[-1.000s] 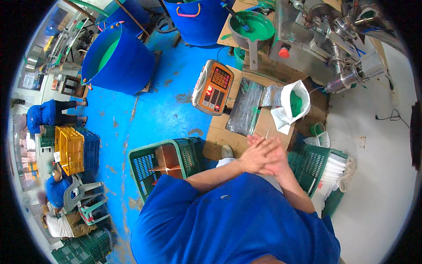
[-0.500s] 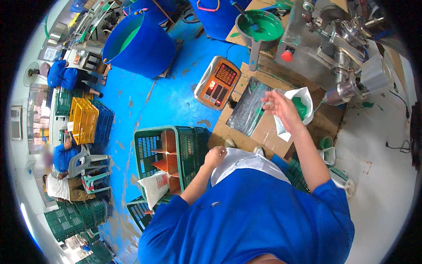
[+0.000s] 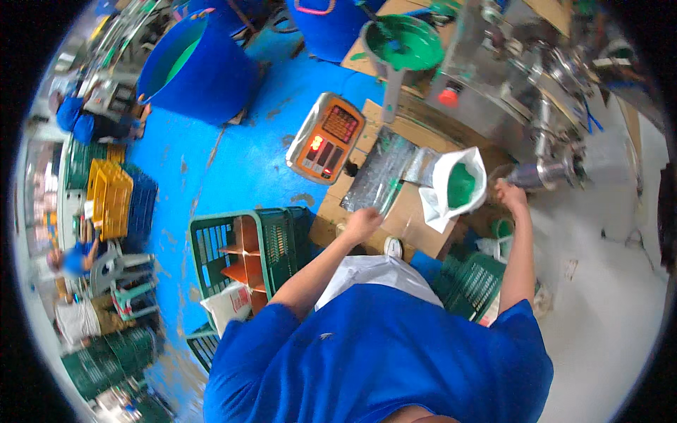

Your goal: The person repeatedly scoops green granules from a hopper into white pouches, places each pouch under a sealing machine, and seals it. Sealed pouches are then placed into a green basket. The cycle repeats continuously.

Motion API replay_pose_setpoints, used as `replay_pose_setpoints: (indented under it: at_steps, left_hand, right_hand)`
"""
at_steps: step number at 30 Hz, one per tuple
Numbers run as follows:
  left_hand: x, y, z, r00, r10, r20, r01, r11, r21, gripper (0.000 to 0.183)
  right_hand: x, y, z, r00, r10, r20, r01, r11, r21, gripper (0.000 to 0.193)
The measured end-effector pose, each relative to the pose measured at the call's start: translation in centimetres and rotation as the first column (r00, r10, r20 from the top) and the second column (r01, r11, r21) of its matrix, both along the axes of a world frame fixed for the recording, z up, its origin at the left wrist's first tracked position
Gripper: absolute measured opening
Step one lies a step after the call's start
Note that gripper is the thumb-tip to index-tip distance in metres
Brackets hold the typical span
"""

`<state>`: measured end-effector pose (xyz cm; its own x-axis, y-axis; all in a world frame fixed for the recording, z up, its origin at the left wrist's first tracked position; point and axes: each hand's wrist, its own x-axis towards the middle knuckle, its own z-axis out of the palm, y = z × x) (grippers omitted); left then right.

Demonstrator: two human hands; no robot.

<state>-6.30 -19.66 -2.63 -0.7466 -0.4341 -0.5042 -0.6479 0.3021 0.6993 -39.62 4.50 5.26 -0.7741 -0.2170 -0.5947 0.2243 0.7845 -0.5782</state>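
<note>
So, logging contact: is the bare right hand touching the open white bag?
No, a gap separates the right hand from the white bag.

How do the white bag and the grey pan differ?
The white bag looks soft and creased, while the grey pan looks stiff and round. The pan has a long handle; none shows on the bag. The bag is close to the right hand; the pan is farther from it. Both are open and contain green material.
</note>
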Motion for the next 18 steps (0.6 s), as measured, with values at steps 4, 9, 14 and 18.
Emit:
replay_pose_setpoints:
  at_steps: [4, 9, 14, 18]
  left_hand:
    - [-7.7, 3.0, 0.8, 0.975, 0.199, -0.103, -0.066, 0.695, 0.716, 0.032]
    - [-11.8, 8.1, 2.2, 0.896, 0.426, -0.127, -0.097, 0.465, 0.88, 0.045]
    - [-11.8, 8.1, 3.8, 0.931, 0.291, -0.219, -0.25, 0.948, 0.199, 0.029]
    - [-7.1, 7.7, 5.6, 0.791, 0.576, -0.204, -0.469, 0.786, 0.402, 0.029]
  right_hand:
    - [-4.1, -3.1, -6.0, 0.968, 0.246, 0.053, -0.242, 0.967, -0.079, 0.041]
    - [-4.2, -6.5, -7.1, 0.911, 0.101, 0.4, 0.089, 0.899, -0.429, 0.042]
    - [-1.4, -4.7, -2.3, 0.91, 0.355, -0.215, -0.413, 0.828, -0.378, 0.031]
    - [5.8, -3.6, 2.9, 0.453, 0.494, -0.742, -0.686, 0.725, 0.063, 0.023]
